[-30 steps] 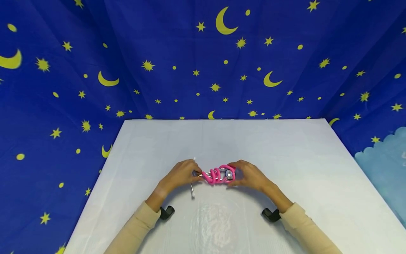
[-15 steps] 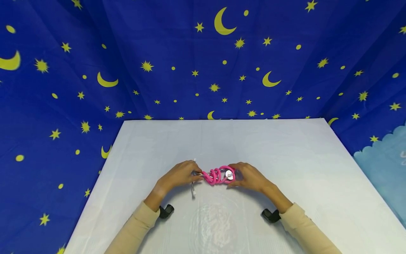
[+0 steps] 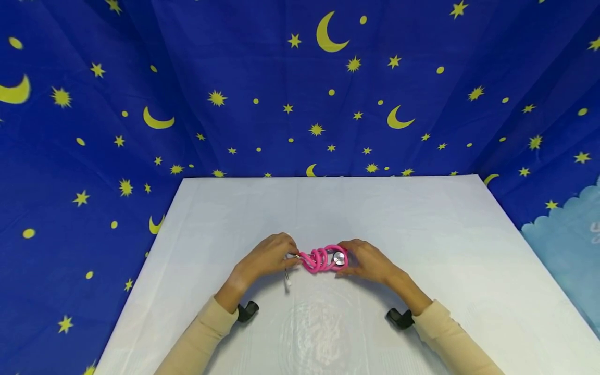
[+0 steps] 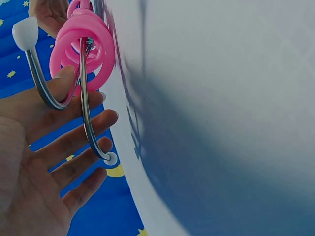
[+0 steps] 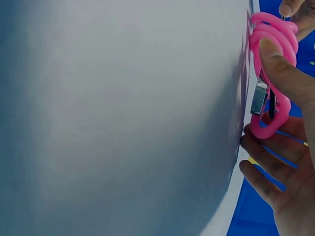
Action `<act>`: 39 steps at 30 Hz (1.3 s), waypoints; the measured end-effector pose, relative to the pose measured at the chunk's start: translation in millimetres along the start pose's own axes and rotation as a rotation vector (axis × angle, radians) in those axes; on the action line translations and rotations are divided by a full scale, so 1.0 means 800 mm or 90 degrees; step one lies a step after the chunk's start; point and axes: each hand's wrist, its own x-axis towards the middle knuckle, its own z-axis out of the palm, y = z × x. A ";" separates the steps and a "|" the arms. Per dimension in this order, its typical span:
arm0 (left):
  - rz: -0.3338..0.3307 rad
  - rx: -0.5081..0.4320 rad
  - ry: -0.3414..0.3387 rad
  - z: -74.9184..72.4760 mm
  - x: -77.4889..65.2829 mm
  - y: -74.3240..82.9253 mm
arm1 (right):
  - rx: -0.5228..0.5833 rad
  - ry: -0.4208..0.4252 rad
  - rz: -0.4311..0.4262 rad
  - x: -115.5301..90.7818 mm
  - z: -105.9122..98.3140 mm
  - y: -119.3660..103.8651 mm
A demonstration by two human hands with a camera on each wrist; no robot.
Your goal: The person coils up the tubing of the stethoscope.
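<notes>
A pink stethoscope (image 3: 319,260), its tubing wound into a compact coil, is held between both hands above the white table. My left hand (image 3: 269,255) pinches the metal ear tubes (image 4: 84,108) between thumb and forefinger, its other fingers spread behind them. White ear tips (image 4: 25,33) cap the curved tubes. At the opposite end, my right hand (image 3: 367,259) grips the pink loop, thumb on one side and fingers on the other. The round metal chest piece (image 3: 339,258) sits inside that loop, seen edge-on in the right wrist view. Part of the loop is hidden behind the right thumb.
The white table (image 3: 328,208) reaches back to a blue curtain (image 3: 262,62) printed with yellow moons and stars, which also hangs at both sides. Black wrist mounts (image 3: 399,318) show beneath the forearms.
My left hand has risen slightly, and the upper ear tip beside it has gone out of sight. The chest piece has tilted a little. My right hand stays nearly still.
</notes>
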 end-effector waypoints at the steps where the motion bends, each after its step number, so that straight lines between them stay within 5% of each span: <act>1: 0.000 0.007 0.001 0.000 0.000 0.001 | 0.000 -0.002 0.002 0.000 0.000 0.000; 21: 0.013 0.063 0.027 0.000 0.002 0.008 | 0.003 -0.001 0.043 -0.001 0.001 -0.002; 39: 0.025 0.105 0.028 0.000 0.008 0.014 | -0.063 0.031 0.011 0.001 0.003 0.003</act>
